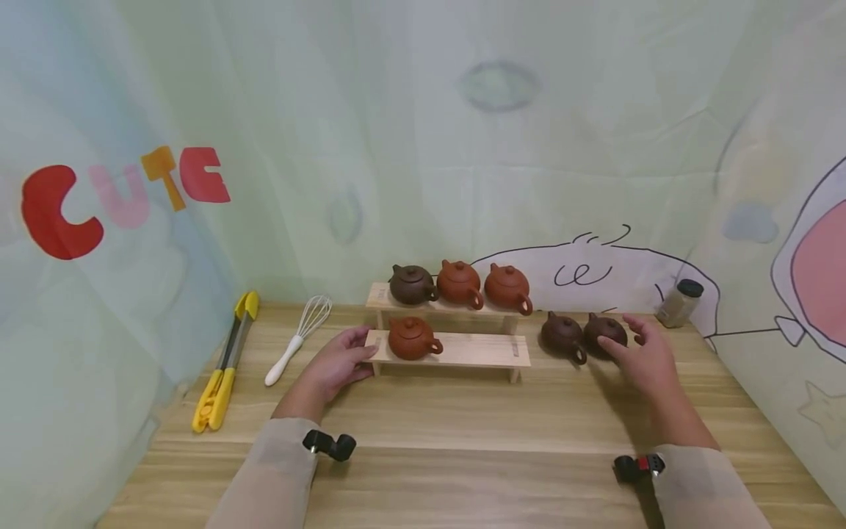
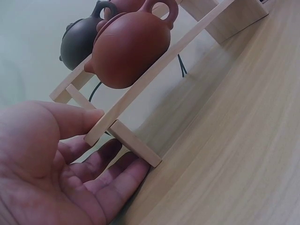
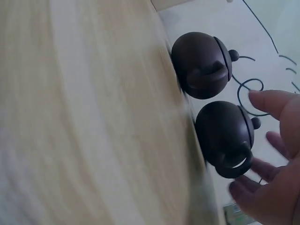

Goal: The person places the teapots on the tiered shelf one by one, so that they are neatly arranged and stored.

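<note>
My left hand (image 1: 340, 360) grips the left end of the lower wooden riser shelf (image 1: 477, 350), thumb on top and fingers beside its leg, as the left wrist view shows. On that shelf sits a reddish-brown teapot (image 1: 410, 339). Behind, the upper shelf (image 1: 380, 295) carries a dark teapot (image 1: 411, 286) and two reddish-brown teapots (image 1: 458, 283) (image 1: 507, 286). My right hand (image 1: 651, 364) is at the rightmost dark teapot (image 3: 225, 131), thumb and fingers spread around its side and lid. In the right wrist view no firm grasp shows. Another dark teapot (image 1: 560, 335) stands just left of it.
Yellow-handled tongs (image 1: 225, 364) and a white-handled whisk (image 1: 297, 342) lie on the left of the wooden table (image 1: 436, 470). A black-capped jar (image 1: 679, 305) stands at the back right corner. Printed curtains (image 1: 396, 147) hang behind and at the sides.
</note>
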A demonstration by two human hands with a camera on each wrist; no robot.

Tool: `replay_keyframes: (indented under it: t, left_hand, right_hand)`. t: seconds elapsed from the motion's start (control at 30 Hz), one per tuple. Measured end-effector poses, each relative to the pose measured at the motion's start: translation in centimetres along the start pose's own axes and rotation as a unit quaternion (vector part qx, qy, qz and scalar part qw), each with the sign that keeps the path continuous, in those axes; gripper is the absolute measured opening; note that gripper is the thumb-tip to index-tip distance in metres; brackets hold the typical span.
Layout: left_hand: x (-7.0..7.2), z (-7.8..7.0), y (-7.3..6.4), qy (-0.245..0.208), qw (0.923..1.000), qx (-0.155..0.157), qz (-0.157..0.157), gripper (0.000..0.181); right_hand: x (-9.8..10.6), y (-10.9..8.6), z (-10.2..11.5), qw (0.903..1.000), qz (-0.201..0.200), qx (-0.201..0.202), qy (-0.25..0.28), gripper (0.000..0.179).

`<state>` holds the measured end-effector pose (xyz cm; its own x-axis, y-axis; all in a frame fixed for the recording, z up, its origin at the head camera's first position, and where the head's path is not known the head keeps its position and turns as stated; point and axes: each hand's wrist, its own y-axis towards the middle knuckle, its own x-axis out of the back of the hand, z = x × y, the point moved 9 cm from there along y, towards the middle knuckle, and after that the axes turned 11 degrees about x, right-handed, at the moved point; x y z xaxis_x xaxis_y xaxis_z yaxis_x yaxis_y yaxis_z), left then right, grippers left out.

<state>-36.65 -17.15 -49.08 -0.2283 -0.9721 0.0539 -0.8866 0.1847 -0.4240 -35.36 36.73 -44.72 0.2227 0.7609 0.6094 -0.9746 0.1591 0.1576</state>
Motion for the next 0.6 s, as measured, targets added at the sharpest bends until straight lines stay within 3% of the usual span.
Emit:
replay_keyframes:
  t: [0.13,0.33,0.6]
  left_hand:
    - [0.1,0.0,0.1,0.002,1.0,0.0,-0.001,0.067]
    - [0.2,0.1,0.2,0.001,1.0,-0.002,-0.002,0.067]
    - [0.2,0.2,0.3,-0.003,1.0,-0.003,0.002,0.066]
  right_hand:
    - [-0.6,0.3,-1.0,0.9991,0.04,-0.01,-0.002,0.098]
    - [-1.0,1.0,-1.3,0.9975,0.062,-0.029,-0.016,0.104]
    - [-1.7,2.3,-1.2,0.9964,0.071,-0.014,-0.045,0.091]
